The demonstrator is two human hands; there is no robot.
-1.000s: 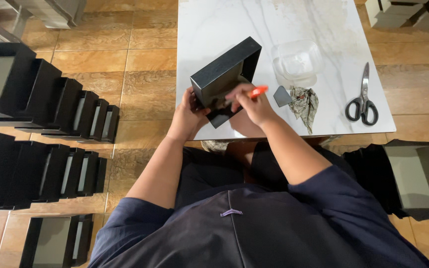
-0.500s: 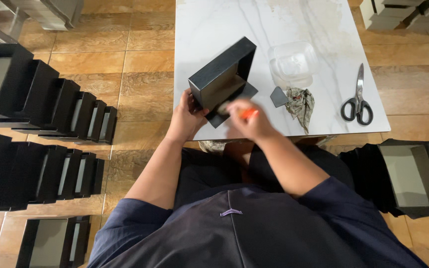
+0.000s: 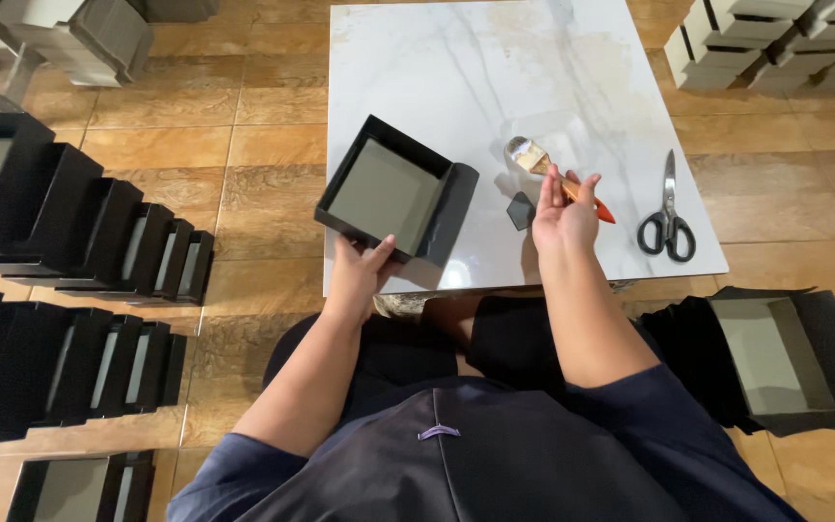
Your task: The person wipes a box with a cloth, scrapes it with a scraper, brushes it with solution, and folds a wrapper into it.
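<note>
Open box (image 3: 387, 193) at near-left corner of counter (image 3: 475, 68), overhanging left edge; left hand (image 3: 358, 273) at its near side. Brush (image 3: 553, 174) right of box, on counter, under right hand (image 3: 562, 215). Small square piece (image 3: 520, 210) between box and right hand. Scissors (image 3: 667, 211) further right, near counter's right edge. Rows of nested boxes (image 3: 79, 232) on floor (image 3: 253, 106), left. Unfolded box (image 3: 775, 353) on floor, near right. Stacked boxes (image 3: 775, 43) on floor, far right.

box (image 3: 386, 193): matt black card | table (image 3: 456, 87): glossy marble | scissors (image 3: 667, 208): shiny metal | floor (image 3: 263, 164): glossy tile
</note>
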